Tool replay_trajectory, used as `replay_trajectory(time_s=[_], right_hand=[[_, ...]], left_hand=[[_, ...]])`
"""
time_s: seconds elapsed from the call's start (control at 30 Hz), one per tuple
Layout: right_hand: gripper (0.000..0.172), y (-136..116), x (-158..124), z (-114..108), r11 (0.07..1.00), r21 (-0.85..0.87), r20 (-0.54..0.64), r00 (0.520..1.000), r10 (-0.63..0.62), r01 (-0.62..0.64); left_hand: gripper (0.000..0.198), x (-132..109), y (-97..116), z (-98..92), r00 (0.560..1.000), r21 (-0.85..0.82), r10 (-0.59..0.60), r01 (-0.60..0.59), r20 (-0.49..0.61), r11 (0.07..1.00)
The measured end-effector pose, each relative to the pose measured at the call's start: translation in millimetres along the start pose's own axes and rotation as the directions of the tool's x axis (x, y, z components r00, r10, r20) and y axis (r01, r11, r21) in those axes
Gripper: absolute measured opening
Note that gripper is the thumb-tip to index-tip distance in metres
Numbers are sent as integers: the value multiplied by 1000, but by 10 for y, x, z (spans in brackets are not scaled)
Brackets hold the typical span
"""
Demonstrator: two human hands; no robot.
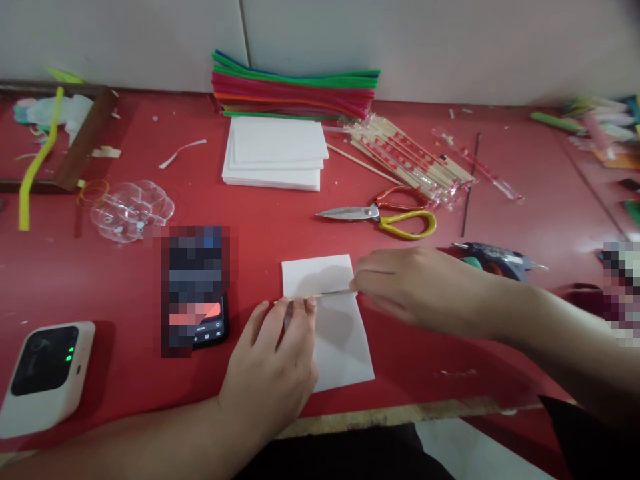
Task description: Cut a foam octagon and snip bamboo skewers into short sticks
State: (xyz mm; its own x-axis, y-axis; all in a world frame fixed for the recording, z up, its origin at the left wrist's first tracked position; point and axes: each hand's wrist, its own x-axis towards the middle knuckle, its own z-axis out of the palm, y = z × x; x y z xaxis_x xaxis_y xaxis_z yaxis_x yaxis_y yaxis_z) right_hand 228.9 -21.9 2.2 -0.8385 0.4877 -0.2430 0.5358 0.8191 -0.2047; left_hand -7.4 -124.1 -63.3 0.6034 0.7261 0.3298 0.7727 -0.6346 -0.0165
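A white foam sheet (pixel 334 333) lies on the red table (pixel 425 347) near the front edge. Across it runs a thin wooden stick (pixel 327 294), lying roughly level. My left hand (pixel 273 367) rests on the sheet's left side, with its fingertips pinched on the stick's left end. My right hand (pixel 415 287) comes in from the right, its fingers closed on the stick's right end.
Scissors (pixel 385 217) with yellow and red handles lie behind the sheet, a glue gun (pixel 495 260) to the right. Further back are a stack of white sheets (pixel 275 157), coloured pipe cleaners (pixel 295 90) and wrapped chopsticks (pixel 410 160). A phone (pixel 200 293), a white device (pixel 45 373) and a clear plastic tray (pixel 130 210) sit left.
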Motion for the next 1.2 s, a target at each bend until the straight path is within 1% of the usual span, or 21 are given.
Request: replay_trajectory(time_s=[0.17, 0.37, 0.43, 0.57, 0.63, 0.7, 0.83, 0.93, 1.0, 1.1, 1.2], right_hand=[[16, 12, -9, -9, 999, 24, 25, 999, 23, -24], [19, 40, -49, -5, 996, 79, 36, 998, 45, -48], [19, 69, -87, -12, 989, 129, 18, 997, 74, -76], [16, 124, -206, 3, 967, 210, -79, 983, 163, -143], [16, 129, -260, 64, 956, 222, -98, 971, 218, -192], [17, 119, -296, 169, 955, 205, -94, 966, 239, -216], [21, 97, -335, 396, 979, 108, -157, 970, 187, -171], [22, 117, -382, 444, 982, 93, -166, 970, 178, -164], [21, 154, -429, 413, 971, 103, -143, 962, 231, -218], [18, 214, -494, 356, 934, 98, -104, 930, 354, -344], [19, 218, -507, 364, 905, 108, -83, 903, 422, -412]], left_hand=[[48, -3, -6, 5, 1000, 0, 5, -5, -4, 1000], [48, -6, 3, 10, 1000, 0, 1, -1, 2, 1000], [48, -5, -1, 2, 1000, -3, 3, -3, 9, 1000], [50, 16, -33, -25, 999, -53, -8, 10, 38, 999], [50, 41, -50, -39, 997, -72, -18, 23, 69, 997], [49, 70, -59, -52, 995, -71, -23, 30, 95, 997], [46, 113, -58, -80, 993, -50, -23, 28, 113, 998], [47, 124, -84, -100, 990, -81, -34, 46, 138, 996], [53, 131, -130, -106, 988, -140, -33, 55, 152, 989], [65, 157, -225, -103, 984, -239, -2, 45, 179, 970], [67, 200, -302, -99, 959, -292, 22, 65, 284, 954]])
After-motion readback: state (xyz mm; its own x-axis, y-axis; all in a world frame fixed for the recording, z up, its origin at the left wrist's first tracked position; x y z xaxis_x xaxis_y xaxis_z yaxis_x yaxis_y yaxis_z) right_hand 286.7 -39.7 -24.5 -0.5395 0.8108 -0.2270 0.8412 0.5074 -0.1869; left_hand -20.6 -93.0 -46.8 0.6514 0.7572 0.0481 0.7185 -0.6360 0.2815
